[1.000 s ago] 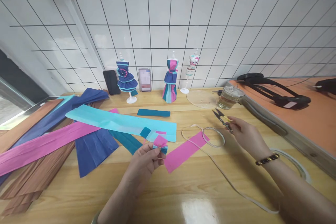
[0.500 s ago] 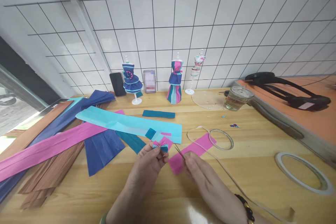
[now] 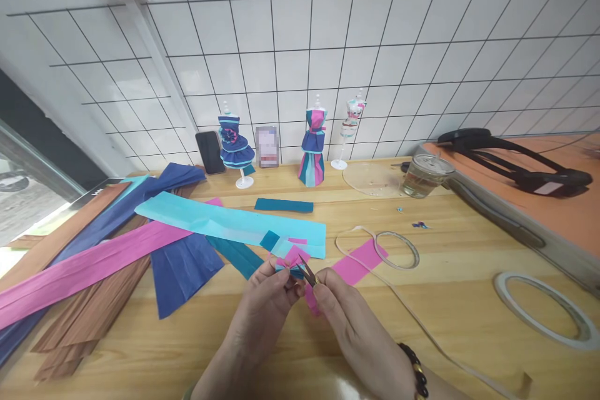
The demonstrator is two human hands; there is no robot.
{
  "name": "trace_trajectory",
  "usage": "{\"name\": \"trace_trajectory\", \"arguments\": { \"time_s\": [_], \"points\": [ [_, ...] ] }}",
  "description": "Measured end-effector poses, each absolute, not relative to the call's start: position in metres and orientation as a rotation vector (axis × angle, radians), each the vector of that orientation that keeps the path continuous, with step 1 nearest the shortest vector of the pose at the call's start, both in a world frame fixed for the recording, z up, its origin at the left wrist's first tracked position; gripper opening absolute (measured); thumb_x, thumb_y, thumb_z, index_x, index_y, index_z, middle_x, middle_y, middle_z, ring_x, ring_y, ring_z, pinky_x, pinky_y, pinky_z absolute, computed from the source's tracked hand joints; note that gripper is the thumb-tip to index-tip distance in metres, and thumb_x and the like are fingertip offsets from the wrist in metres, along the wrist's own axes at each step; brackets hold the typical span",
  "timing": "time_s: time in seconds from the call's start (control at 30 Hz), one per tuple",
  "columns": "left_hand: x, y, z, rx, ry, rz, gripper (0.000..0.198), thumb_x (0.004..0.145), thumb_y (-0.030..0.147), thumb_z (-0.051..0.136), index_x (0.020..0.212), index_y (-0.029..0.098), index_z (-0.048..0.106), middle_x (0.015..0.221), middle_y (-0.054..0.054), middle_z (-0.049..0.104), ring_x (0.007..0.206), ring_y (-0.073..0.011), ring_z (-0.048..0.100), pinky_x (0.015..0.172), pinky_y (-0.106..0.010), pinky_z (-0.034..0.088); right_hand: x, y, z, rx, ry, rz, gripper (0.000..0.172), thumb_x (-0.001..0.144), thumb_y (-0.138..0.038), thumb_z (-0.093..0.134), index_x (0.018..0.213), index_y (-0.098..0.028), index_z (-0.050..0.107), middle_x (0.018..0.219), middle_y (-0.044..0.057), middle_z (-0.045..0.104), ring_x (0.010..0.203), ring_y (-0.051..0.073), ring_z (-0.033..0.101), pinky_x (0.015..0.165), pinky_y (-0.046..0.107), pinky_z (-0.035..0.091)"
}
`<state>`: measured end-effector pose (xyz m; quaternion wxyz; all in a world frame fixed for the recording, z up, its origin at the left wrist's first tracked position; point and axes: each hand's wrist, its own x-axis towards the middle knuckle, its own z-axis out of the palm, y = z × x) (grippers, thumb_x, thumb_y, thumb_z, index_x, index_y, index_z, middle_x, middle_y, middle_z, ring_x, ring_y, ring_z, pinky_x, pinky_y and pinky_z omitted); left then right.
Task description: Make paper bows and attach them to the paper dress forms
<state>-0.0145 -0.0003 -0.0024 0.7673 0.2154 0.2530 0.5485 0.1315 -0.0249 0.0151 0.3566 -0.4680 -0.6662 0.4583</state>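
My left hand [image 3: 269,290] is closed on a small gathered paper bow [image 3: 288,265] in pink, light blue and dark teal. The fingertips pinch its middle and hide part of it. My right hand [image 3: 344,306] grips small pointed scissors [image 3: 307,272], whose handles are hidden in the fingers. Their blades are slightly apart, with the tips over the right side of the bow. Beneath and right of the hands lies a pink paper strip [image 3: 360,261]. Just behind the bow, small teal [image 3: 270,240] and pink scraps rest on a long light-blue strip [image 3: 225,220].
Blue, pink and brown crepe strips [image 3: 107,269] spread across the left. Small dress forms [image 3: 237,147] stand along the tiled wall beside two phones. Tape rings [image 3: 544,309], a narrow loose strip [image 3: 407,306] and a lidded glass cup [image 3: 426,175] lie to the right.
My right hand has moved left, bringing the scissors from beside the bow to its right edge. My left hand still pinches the bow, its fingers shifted slightly.
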Motion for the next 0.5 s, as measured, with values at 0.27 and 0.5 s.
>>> {"name": "trace_trajectory", "arguments": {
  "time_s": [0.27, 0.5],
  "points": [
    [-0.0132, -0.0011, -0.0035, 0.49, 0.528, 1.179, 0.002, 0.071, 0.016, 0.065, 0.073, 0.015, 0.064, 0.073, -0.002, 0.065, 0.067, -0.0119, 0.056, 0.068, -0.026, 0.045, 0.1325, -0.0244, 0.0109, -1.226, -1.718, 1.17, 0.029, 0.093, -0.041, 0.025, 0.075, -0.022, 0.038, 0.068, -0.003, 0.042, 0.066, 0.014, 0.044, 0.061, 0.024, 0.034],
    [-0.0133, -0.0001, -0.0052, 0.491, 0.497, 1.189, 0.001, 0.074, 0.014, 0.061, 0.073, 0.015, 0.062, 0.075, -0.002, 0.065, 0.069, -0.0128, 0.057, 0.067, -0.027, 0.045, 0.1316, -0.024, 0.0066, -1.231, -1.735, 1.177, 0.03, 0.093, -0.043, 0.024, 0.074, -0.022, 0.035, 0.066, -0.004, 0.038, 0.062, 0.012, 0.039, 0.058, 0.024, 0.032]
  ]
}}
